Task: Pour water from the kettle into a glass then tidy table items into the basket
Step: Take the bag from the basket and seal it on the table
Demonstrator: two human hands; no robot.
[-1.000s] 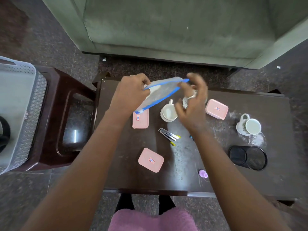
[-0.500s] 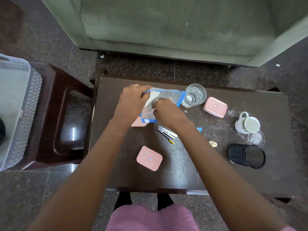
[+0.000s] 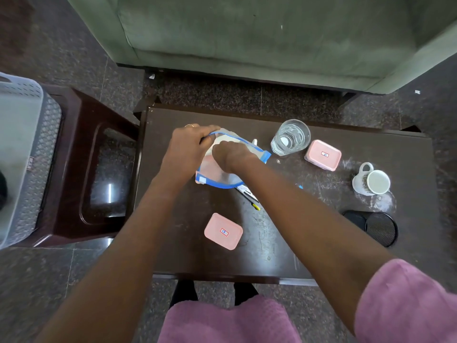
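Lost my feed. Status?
Left hand holds pouch open; right hand inside it. Glass filled. Basket clear, left.

One head-worn wide-angle view looks steeply down, close above a dark brown wooden table [image 3: 321, 243], facing a green fabric sofa [image 3: 247, 33].

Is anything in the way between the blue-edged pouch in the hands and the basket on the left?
Nothing visible blocks it. The blue-edged pouch is gripped by the left hand at the table's left end. Between it and the grey basket lies only the dark stool's low, bare top.
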